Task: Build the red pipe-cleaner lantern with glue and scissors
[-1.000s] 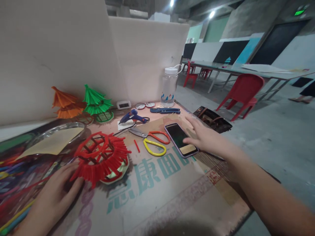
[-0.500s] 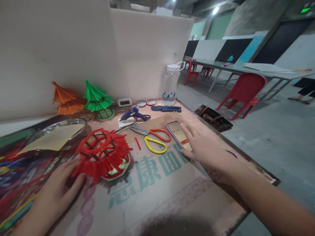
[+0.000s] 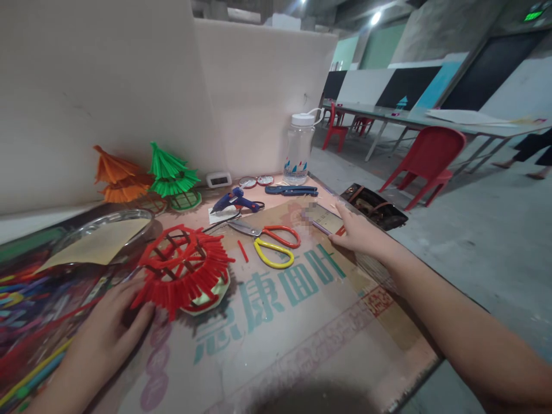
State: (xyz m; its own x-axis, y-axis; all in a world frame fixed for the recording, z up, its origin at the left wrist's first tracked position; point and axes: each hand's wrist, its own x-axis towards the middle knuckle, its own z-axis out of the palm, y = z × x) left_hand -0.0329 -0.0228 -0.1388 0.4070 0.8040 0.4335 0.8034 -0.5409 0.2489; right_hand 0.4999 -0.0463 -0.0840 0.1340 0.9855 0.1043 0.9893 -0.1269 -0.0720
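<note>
My right hand is closed on the right side of a phone, its thumb along the near edge; the screen is lit and partly blurred. My left hand lies at the left side of a red pipe-cleaner model, thumb and fingers apart. Some of its fingertips are hidden behind the red fringe. The model has a ring frame with brown posts and a pale base, and it rests on the table. Scissors with one red and one yellow handle lie between the model and the phone, with a short red stick beside them.
Behind stand orange and green roofed models, a blue glue gun, blue pliers, a small white timer and a water bottle. A metal tray and colourful pipe cleaners lie left. A bag is beyond the right edge.
My right hand has gone from lying over the phone's edge to gripping it, and the phone has shifted right and turned. My left hand stays by the red model.
</note>
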